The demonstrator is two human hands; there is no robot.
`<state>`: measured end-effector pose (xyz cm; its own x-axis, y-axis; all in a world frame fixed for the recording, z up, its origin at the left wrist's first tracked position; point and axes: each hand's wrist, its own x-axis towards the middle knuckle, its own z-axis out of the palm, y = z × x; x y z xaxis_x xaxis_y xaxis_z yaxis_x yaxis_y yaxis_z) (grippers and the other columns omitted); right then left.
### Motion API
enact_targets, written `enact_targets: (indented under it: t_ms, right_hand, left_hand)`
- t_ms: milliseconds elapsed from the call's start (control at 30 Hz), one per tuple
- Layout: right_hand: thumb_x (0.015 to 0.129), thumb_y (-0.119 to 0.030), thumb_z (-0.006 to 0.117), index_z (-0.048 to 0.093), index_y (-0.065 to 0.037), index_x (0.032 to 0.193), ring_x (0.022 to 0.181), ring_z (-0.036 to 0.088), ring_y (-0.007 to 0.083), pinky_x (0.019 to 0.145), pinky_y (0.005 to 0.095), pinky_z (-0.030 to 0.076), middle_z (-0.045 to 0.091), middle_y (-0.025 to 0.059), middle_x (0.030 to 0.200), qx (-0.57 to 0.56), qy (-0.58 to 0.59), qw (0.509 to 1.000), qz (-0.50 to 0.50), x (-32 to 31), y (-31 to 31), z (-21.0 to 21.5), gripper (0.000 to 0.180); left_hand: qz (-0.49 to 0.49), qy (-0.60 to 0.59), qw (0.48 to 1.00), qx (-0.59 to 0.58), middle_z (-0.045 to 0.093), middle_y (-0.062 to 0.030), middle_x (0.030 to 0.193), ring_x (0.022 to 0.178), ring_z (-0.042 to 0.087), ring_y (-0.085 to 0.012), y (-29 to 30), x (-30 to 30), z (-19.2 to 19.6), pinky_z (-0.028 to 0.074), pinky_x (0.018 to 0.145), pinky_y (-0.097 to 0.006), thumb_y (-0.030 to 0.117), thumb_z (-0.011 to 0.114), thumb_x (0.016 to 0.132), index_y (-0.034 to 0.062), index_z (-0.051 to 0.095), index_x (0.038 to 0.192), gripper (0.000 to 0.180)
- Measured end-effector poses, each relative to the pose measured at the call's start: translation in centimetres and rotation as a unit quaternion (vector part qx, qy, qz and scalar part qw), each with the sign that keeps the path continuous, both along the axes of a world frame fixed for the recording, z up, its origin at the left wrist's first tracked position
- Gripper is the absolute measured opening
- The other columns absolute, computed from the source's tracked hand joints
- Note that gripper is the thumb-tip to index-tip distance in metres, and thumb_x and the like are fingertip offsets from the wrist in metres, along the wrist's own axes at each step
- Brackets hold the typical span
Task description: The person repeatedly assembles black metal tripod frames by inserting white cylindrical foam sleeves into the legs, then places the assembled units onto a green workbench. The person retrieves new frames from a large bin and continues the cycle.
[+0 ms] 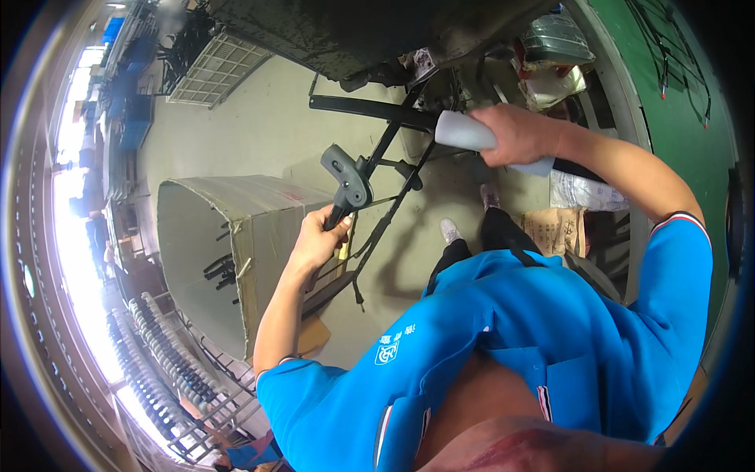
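Observation:
My left hand [318, 240] is closed around a black tube just below a grey plastic joint [351, 182], which has a slot in its upper end. At the upper right, my right hand [515, 135] wraps around a white tubular sleeve [460, 131], foam-like in look. A curved black tube [354, 105] comes out of the sleeve on the left, and black tube shows again beyond its right end. Between my hands stands a black tubular frame [381, 145] with thin crossing bars. Whether the curved tube joins this frame is hard to tell.
A large cardboard box [271, 206] with black parts inside stands left. A dark machine body [330, 35] overhangs the top. Wrapped packages [554, 47] and a brown paper sack [554, 232] lie right. A white wire rack [220, 69] stands upper left, rows of grey parts [169, 354] lower left.

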<state>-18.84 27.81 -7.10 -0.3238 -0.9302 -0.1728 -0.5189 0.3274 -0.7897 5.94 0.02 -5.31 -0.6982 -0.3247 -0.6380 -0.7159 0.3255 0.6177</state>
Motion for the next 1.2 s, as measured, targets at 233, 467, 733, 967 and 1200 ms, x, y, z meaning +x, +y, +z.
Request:
enact_targets:
  t_ms: [233, 467, 733, 967, 1200]
  right_hand:
    - [0.069, -0.023, 0.066, 0.058, 0.002, 0.102, 0.082, 0.063, 0.0316, 0.073, 0.0374, 0.049, 0.064, 0.0200, 0.089, 0.009, 0.008, 0.999, 0.037, -4.4, 2.2, -3.2, 0.042]
    - [0.076, -0.012, 0.059, 0.064, -0.007, 0.097, 0.093, 0.062, 0.0317, 0.078, 0.0419, 0.049, 0.064, 0.0169, 0.098, 0.025, 0.301, 0.893, -0.334, -30.7, 8.8, -11.6, 0.022]
    - [0.078, -0.011, 0.054, 0.069, -0.005, 0.085, 0.089, 0.065, 0.0351, 0.077, 0.0432, 0.052, 0.066, 0.0205, 0.092, 0.113, 0.393, 0.847, -0.340, -38.5, 3.3, -20.0, 0.018]
    - [0.079, -0.014, 0.057, 0.068, -0.004, 0.086, 0.089, 0.064, 0.0354, 0.082, 0.0446, 0.049, 0.064, 0.0231, 0.094, 0.005, 0.376, 0.791, -0.483, -38.7, 6.7, -17.7, 0.017]
    - [0.081, -0.011, 0.064, 0.064, 0.003, 0.104, 0.072, 0.064, 0.0125, 0.064, 0.0235, 0.049, 0.068, 0.0079, 0.083, -0.385, -0.120, 0.842, -0.358, -23.9, 4.0, -12.8, 0.027]
  left_hand:
    - [-0.035, 0.013, 0.999, -0.004, 0.050, 0.0038, 0.061, 0.056, 0.045, -0.0057, -1.0, 0.2, -2.8, 0.039, 0.052, -0.025, 0.014, 0.061, 0.086, 0.0055, 0.055, 0.076, 0.014]
    - [-0.025, 0.031, 0.999, -0.018, 0.058, 0.0012, 0.064, 0.059, 0.052, -0.0069, -2.6, 3.3, -7.9, 0.041, 0.055, -0.025, 0.011, 0.063, 0.083, 0.0037, 0.059, 0.076, 0.011]
    - [0.031, -0.020, 0.997, -0.067, 0.060, 0.0001, 0.067, 0.061, 0.055, -0.0086, -0.5, 3.8, -5.6, 0.044, 0.058, -0.024, 0.009, 0.066, 0.083, 0.0050, 0.060, 0.081, 0.008]
    - [0.042, -0.001, 0.998, -0.054, 0.058, 0.0008, 0.065, 0.060, 0.052, -0.0078, 0.4, 4.8, -6.1, 0.042, 0.056, -0.025, 0.007, 0.065, 0.081, 0.0044, 0.058, 0.076, 0.009]
    - [0.000, 0.068, 0.997, -0.040, 0.054, 0.0031, 0.065, 0.060, 0.048, -0.0073, -0.7, 5.1, -7.4, 0.042, 0.058, -0.026, 0.004, 0.062, 0.082, 0.0019, 0.058, 0.080, 0.005]
